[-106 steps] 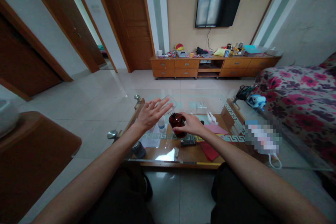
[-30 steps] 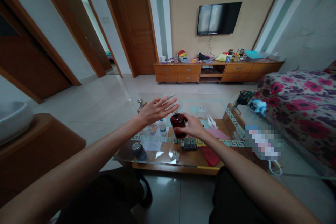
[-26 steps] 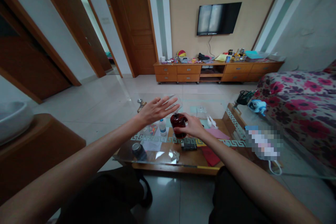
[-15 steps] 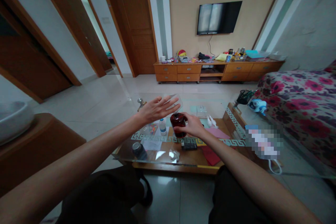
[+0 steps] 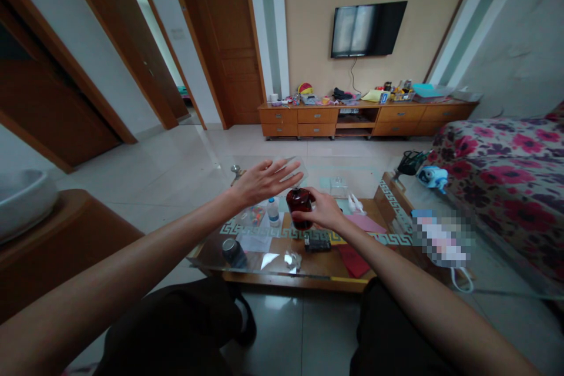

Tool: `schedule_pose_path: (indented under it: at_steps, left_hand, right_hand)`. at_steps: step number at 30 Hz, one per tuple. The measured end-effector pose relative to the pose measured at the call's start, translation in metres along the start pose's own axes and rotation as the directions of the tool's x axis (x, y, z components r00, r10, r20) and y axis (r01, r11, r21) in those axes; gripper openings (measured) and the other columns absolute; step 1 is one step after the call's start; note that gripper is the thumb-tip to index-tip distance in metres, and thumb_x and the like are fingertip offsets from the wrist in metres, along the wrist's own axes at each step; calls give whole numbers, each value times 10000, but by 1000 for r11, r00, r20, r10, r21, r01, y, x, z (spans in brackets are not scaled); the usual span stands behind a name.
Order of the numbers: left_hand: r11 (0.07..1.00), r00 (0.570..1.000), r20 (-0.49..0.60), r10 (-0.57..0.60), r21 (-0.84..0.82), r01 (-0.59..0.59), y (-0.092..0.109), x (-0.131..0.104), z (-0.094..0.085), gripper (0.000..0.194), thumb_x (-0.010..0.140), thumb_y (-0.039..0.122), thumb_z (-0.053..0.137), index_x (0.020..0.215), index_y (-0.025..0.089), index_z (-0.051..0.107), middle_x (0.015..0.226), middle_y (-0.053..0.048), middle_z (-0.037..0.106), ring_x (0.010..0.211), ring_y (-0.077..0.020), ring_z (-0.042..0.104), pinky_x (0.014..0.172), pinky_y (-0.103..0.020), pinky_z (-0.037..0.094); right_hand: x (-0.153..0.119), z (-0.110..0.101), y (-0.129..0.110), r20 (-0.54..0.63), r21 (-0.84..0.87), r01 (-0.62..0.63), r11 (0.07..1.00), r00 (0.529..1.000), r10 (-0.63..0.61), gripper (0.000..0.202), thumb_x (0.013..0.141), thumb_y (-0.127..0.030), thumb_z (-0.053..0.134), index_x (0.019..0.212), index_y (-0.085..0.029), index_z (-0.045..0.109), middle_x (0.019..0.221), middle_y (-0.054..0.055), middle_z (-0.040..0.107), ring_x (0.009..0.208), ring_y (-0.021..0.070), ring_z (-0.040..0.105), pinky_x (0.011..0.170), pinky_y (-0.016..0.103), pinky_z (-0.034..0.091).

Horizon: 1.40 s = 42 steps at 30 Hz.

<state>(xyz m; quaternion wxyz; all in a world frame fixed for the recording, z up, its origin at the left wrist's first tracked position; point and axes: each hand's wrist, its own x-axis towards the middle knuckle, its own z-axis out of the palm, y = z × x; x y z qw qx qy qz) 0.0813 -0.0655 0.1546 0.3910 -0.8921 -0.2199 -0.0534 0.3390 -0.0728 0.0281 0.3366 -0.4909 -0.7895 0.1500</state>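
Observation:
My right hand (image 5: pixel 324 210) is wrapped around a dark reddish-brown bottle (image 5: pixel 300 209), which stands upright above the glass coffee table (image 5: pixel 207 247). Over the neck of the bottle reaches my left hand (image 5: pixel 273 181), palm down, its fingers stretched out and slightly apart. The fingers hide part of a clear, see-through piece (image 5: pixel 301 168) just behind them; whether they touch it I cannot tell. Left of the brown bottle is a small water bottle (image 5: pixel 273 212) with a blue cap. A black box-like item (image 5: pixel 318 242) lies just below the brown bottle.
A dark can (image 5: pixel 233 252) is at the table's near left. Red paper (image 5: pixel 353 259) and pink paper (image 5: pixel 365 223) lie to the right. A clear lidded container (image 5: pixel 339 187) is further back. A patterned sofa (image 5: pixel 497 176) borders the right side; a wooden cabinet (image 5: pixel 317 114) lines the far wall.
Both hands stay nearly in place. The brown bottle looks slightly more upright, and my left hand has shifted very little.

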Motion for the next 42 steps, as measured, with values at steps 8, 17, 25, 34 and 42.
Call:
schedule_pose_path:
  at_steps: [8, 17, 25, 34, 42]
  left_hand:
    - [966, 988, 9, -152, -209, 151, 1, -6, 8, 793, 977, 126, 557, 1663, 404, 271, 1736, -34, 326, 1454, -348, 454, 1106, -515, 412]
    - [908, 940, -17, -341, -264, 324, 9, -10, 21, 668, 945, 203, 610, 1586, 316, 460, 1601, -52, 532, 1264, -326, 557, 1026, -509, 408]
    - [670, 794, 61, -605, -499, 549, 43, -29, 81, 688, 918, 478, 720, 1507, 208, 488, 1423, -133, 652, 1236, -329, 605, 1054, -481, 392]
    - [461, 670, 314, -673, -531, 712, 39, -47, 158, 762, 805, 652, 792, 1386, 217, 563, 1217, -136, 695, 1181, -349, 629, 1036, -427, 446]
    - [290, 641, 436, -631, -634, 717, 59, -19, 183, 693, 765, 596, 842, 1299, 236, 585, 1190, -128, 725, 1121, -334, 687, 945, -389, 498]
  right_hand:
    - [0, -3, -4, 3, -4, -13, 1000, 1000, 13, 788, 736, -643, 860, 1397, -284, 623, 1136, 88, 784, 997, 324, 724, 879, 448, 537]
    - [1, -3, -5, -22, 0, 17, 1000, 1000, -17, 821, 740, -673, 853, 1414, -281, 597, 1197, 96, 774, 1074, 334, 724, 942, 461, 526]
    - [3, 10, 4, 33, 23, 9, 1000, 999, -10, 827, 764, -648, 857, 1446, -287, 560, 1240, 94, 762, 1112, 332, 726, 965, 458, 529]
    - [5, 29, 18, 89, 123, -98, 987, 992, 88, 829, 734, -544, 905, 1420, -271, 529, 1254, 94, 739, 1112, 316, 717, 945, 442, 535]
    - [9, 31, 29, 164, 279, -80, 957, 986, 34, 853, 745, -481, 915, 1459, -273, 497, 1378, 99, 683, 1244, 297, 669, 1091, 474, 496]
